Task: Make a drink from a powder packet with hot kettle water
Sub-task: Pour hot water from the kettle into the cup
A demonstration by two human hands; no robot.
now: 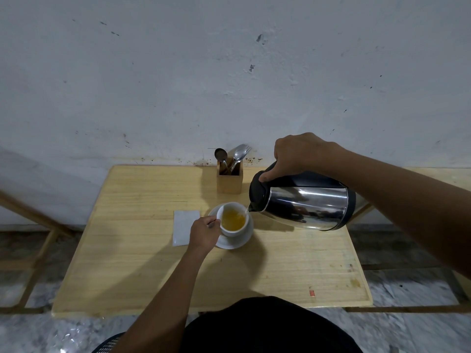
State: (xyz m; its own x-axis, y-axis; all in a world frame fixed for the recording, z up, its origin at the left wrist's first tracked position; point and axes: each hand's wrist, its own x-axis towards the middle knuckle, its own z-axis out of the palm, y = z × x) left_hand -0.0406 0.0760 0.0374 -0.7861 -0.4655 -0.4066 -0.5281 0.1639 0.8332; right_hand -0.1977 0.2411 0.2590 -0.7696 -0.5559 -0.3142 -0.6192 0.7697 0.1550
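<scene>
So I'm watching the right hand (297, 155) wrapping around the kettle (302, 198) handle, tipping it with the spout pointing left, right at the cup (233, 220) rim. The kettle's long axis is lying nearly sideways across the table (153, 263). The left hand (204, 233) is curling against the cup's near-left side, steadying it on its saucer (237, 242). Yellow liquid is already filling it. The packet (184, 226) is lying flat just left. I'm guessing levelling the kettle is next.
</scene>
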